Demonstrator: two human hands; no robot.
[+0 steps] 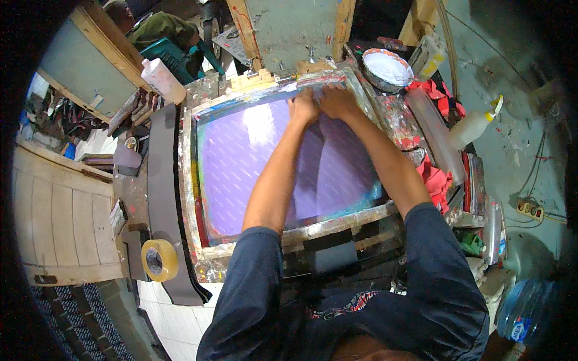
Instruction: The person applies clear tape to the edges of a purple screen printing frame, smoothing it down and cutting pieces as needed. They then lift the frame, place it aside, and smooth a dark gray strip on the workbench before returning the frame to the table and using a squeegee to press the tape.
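While the paint-smeared worktable (198, 90) carries it, the purple screen frame (241, 156) fills its middle; the left hand (303, 108) and right hand (337, 101) press side by side at the frame's far edge, fingers together, flat. A tape roll (159, 260) lies at the near-left corner.

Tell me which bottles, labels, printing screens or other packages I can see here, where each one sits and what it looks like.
Printing screen: centre of the bench, rectangular paint-stained frame, purple mesh; left hand and right hand press at its far edge.
White bottle: upper left, lying tilted.
Squeeze bottle: right side, whitish, yellow cap.
Water jug: lower right, clear blue, with a blue-and-white label.
Tape roll: lower left, yellow ring.
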